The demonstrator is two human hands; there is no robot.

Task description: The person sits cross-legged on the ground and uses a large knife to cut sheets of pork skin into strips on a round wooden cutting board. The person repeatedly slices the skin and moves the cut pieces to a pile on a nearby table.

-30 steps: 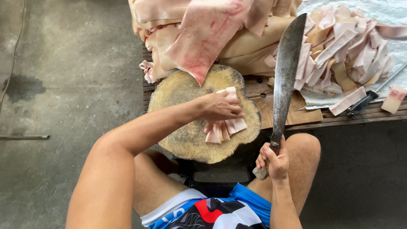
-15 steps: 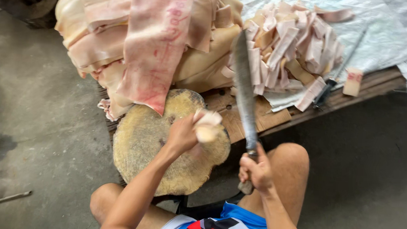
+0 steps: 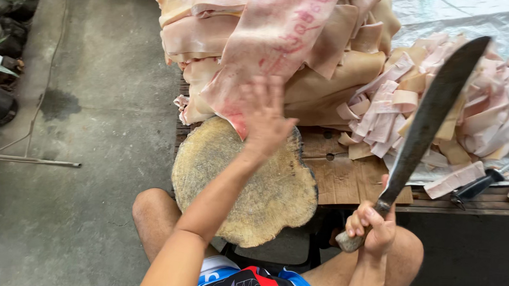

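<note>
Left hand (image 3: 265,119) is raised over the far edge of the round wooden chopping block (image 3: 246,186), fingers spread and blurred, holding nothing, right at the hanging end of a large pale pink skin sheet (image 3: 265,51). Right hand (image 3: 371,227) has its fingers clamped around the handle of a long dark cleaver (image 3: 433,112), blade tilted up and away over the table (image 3: 351,183). Block top is bare. Pile of cut pink strips (image 3: 442,106) lies on the table behind the blade.

One machete (image 3: 427,120), one round chopping block (image 3: 246,189), two hands, one small knife (image 3: 484,183).
</note>
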